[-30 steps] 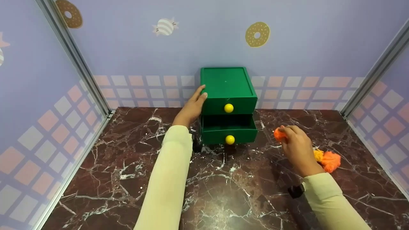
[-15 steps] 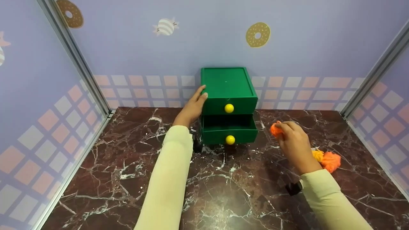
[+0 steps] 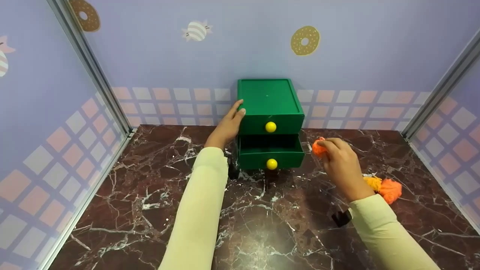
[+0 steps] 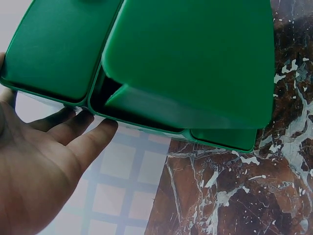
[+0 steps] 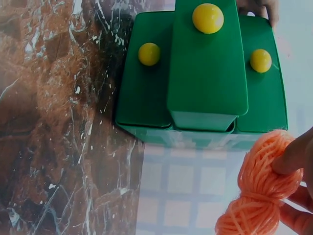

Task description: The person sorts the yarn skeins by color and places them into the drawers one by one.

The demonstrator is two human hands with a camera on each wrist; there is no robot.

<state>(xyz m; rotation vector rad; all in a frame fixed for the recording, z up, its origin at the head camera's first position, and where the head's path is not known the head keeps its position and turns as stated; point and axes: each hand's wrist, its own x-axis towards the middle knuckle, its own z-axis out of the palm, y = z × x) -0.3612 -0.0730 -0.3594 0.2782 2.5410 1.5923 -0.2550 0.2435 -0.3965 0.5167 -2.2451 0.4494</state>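
A green drawer unit [image 3: 268, 95] with round yellow knobs stands against the back wall. Its middle drawer [image 3: 250, 161] is pulled out, while the top one is closed; the lowest shows as closed in the right wrist view. My left hand [image 3: 227, 128] rests against the unit's left side, fingers extended, thumb near the top front corner. To the right of the pulled-out drawer, my right hand [image 3: 343, 168] pinches a small skein of orange yarn [image 5: 264, 178], tied round its middle, between thumb and fingers. The skein hangs in the air beside the unit.
On the table [image 3: 123, 225] behind my right wrist lie a yellow yarn bundle [image 3: 372, 183] and another orange yarn bundle [image 3: 391, 191]. Patterned panels enclose the dark marbled tabletop at the back, left and right.
My right hand has moved left and farther back with the orange skein, nearer the drawer unit. The left hand keeps its place on the unit's side.
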